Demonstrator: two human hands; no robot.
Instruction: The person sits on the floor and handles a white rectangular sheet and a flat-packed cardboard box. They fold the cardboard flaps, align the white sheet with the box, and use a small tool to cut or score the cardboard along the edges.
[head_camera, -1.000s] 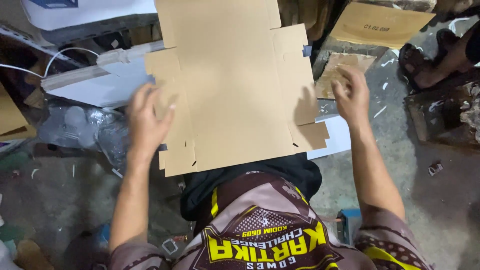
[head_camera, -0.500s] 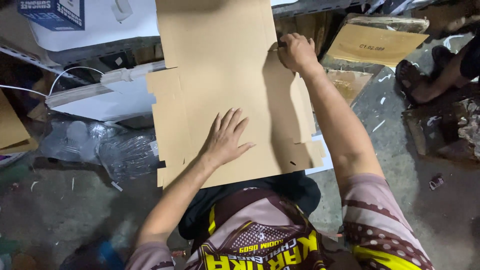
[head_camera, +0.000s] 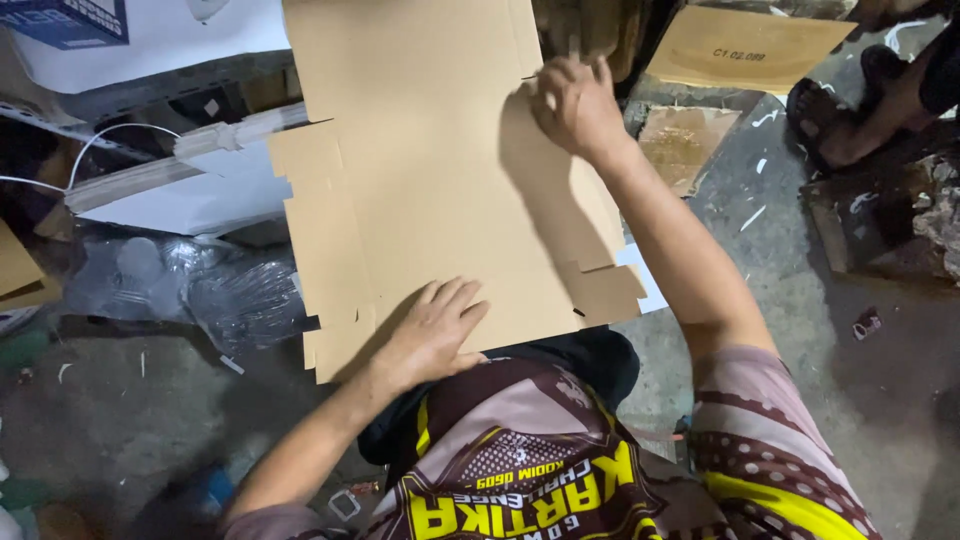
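L hand (head_camera: 432, 335): flat, palm down on near edge of the flat brown die-cut cardboard sheet (head_camera: 430, 190), fingers spread lightly, pressing it. Sheet lies on floor just ahead of the person's lap, flaps out to left and right. R hand (head_camera: 575, 105): at sheet's far right edge, fingers curled together, gripping the edge. Crumpled clear plastic wrap (head_camera: 190, 285) left of sheet. Far right: another person's sandalled foot (head_camera: 850, 110) on grey concrete floor (head_camera: 800, 270).

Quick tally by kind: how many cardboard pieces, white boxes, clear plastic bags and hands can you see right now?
Brown cardboard pieces: 3, the flat die-cut sheet, a flat piece, a small piece
White boxes: 2
Clear plastic bags: 1
Hands: 2, left hand, right hand
Total: 8
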